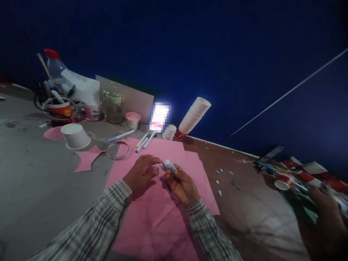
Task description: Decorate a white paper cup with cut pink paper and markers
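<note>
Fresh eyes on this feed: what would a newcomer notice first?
Most likely the glaring, pixelated white rectangle standing out before the dark blue wall. Next, probably the tall stack of cups, slanting just to its right in the view. Then the pink sheets in the middle, above which the right hand holds a small pale tube.

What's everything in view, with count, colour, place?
Paper: several, pink, centre
Cutouts: two, pink, left
Markers: four-plus, white, centre
Tube: one, whitish, centre
Cup stack: one, white, rear
Screen: one, white, rear
Ring: one, silver, left
Tubs: several, white or pink, left
Jar: one, murky, left
Bottle: one, clear, left
Pot: one, red, left
Scraps: many, mixed, right
Clutter: many, multicoloured, right
Wall: one, blue, rear
Another person's hand: one, blurred, right
Left fingers: one hand, beside tube
Right fingers: one hand, holding tube
</note>
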### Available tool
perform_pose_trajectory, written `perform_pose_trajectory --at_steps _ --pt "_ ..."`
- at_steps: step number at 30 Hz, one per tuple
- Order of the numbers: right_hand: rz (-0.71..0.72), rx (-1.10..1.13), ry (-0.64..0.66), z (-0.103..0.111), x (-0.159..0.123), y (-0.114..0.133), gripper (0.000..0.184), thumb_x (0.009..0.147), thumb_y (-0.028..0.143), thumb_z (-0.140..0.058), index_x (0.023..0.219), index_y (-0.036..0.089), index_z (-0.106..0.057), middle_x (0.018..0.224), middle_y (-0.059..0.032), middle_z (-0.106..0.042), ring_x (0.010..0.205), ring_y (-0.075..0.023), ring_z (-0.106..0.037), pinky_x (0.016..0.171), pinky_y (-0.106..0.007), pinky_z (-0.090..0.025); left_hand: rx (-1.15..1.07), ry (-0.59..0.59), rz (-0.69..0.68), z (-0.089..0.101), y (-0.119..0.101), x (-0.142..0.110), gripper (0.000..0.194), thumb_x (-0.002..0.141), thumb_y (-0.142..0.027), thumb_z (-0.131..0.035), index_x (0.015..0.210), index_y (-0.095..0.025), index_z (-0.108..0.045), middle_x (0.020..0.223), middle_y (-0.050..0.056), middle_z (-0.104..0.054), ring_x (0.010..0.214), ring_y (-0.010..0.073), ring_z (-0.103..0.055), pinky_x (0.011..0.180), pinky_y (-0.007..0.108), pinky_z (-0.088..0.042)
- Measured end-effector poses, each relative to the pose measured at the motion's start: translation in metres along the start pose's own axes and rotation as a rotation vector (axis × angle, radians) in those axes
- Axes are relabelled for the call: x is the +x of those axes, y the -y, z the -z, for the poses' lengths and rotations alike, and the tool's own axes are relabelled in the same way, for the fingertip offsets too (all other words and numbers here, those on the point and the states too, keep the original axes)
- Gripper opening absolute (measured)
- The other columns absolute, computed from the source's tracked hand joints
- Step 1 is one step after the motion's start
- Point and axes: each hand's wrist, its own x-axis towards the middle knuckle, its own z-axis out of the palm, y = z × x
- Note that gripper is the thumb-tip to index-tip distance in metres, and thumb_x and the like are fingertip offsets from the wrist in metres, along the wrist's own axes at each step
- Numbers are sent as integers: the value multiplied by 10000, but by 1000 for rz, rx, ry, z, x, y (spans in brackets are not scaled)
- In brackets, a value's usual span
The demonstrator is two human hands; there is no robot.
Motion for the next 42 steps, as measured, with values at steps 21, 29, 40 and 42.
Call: perform_pose_trajectory --at_steps 21,29,40,42 --pt "-469 -73 -14 -11 -4 -20 539 884 612 -437 700 128 -586 508 -15 -609 306 -88 -483 294 -181 -384 -726 -87 317 2 -39 6 218 802 -377 -641 808 -159 -645 767 14 -650 760 162 -587 755 274 -471" --pt "-342 -91 -17 -14 -7 -21 382 830 486 -625 711 126 -579 524 23 -596 294 -44 -418 290 -154 -354 -713 -65 300 1 -42 5 259 808 -412 -624 815 -153 -621 732 9 -616 704 149 -562 702 271 -467" --pt "-293 -83 80 -15 -9 -18 284 843 419 -634 780 149 -570 571 52 -594 299 -35 -423 315 -151 -371 -674 -105 311 1 -39 5 267 795 -413 -633 796 -147 -620 745 15 -611 740 157 -563 738 277 -477" --pt "-376 -82 100 -15 -8 -17 406 870 531 -549 752 143 -574 512 57 -559 257 -26 -337 286 -154 -319 -680 -90 313 1 -39 5 237 803 -384 -630 805 -148 -629 753 14 -618 736 153 -566 738 275 -476"
